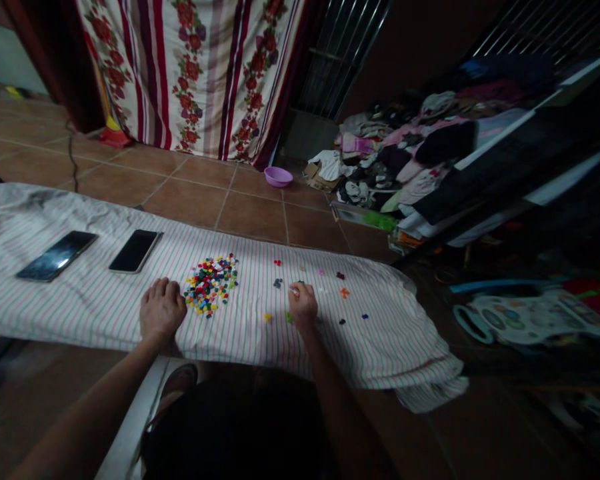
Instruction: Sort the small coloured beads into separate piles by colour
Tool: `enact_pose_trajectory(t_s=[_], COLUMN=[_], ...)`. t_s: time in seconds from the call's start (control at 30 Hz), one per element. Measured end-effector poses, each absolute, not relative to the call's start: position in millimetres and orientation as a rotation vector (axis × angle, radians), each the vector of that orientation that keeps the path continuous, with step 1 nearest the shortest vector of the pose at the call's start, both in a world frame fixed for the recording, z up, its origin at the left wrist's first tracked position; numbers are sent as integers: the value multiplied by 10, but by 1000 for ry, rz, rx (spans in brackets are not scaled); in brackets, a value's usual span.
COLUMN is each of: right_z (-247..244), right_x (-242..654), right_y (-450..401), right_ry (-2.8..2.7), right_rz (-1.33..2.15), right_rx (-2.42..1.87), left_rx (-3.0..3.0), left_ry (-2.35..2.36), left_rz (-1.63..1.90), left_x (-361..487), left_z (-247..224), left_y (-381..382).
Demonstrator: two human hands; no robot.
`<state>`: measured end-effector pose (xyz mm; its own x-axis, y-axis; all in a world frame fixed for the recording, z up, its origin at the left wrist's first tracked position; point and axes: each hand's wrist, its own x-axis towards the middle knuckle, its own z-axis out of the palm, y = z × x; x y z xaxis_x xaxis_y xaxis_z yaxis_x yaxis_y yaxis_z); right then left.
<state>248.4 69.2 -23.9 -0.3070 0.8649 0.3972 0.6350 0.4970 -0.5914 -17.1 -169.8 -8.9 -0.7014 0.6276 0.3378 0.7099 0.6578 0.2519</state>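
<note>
My left hand (163,308) rests on the striped cloth (105,307), fingers lying down beside a heap of small multicoloured pieces (210,283). It holds nothing that I can see. Further right, my right hand (303,304) is pinched just above the cloth; a pale speck shows at its fingertips, too small to name. Little groups sorted by colour surround it: grey pieces (278,283), red pieces (277,263), yellow pieces (268,317), green pieces (289,318), orange pieces (345,293), brown pieces (341,275), blue pieces (365,317) and black pieces (343,322).
Two phones, a dark phone (57,256) and another phone (135,251), lie on the cloth at left. Beyond are a tiled floor (250,213), a purple basin (279,177), a floral curtain (190,73) and piled clothes (395,147). A patterned plastic item (535,317) stands at right.
</note>
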Motion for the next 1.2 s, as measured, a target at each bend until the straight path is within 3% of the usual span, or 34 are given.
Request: enact_pose_trajectory(t_s=[0.4, 0.87, 1.2], right_z=[-254, -257, -269], right_x=[1653, 1462, 1475], right_y=[-90, -363, -337], right_ry=[-2439, -2434, -2381], right_rz=[718, 566, 639], right_rx=[-801, -835, -906], left_rx=[-1102, -1163, -1273], left_ry=[-2630, -2653, -2522], left_rz=[-524, -684, -754], left_x=[-175, -176, -268], left_z=[-105, -127, -237], left_y=[-1703, -1719, -1803])
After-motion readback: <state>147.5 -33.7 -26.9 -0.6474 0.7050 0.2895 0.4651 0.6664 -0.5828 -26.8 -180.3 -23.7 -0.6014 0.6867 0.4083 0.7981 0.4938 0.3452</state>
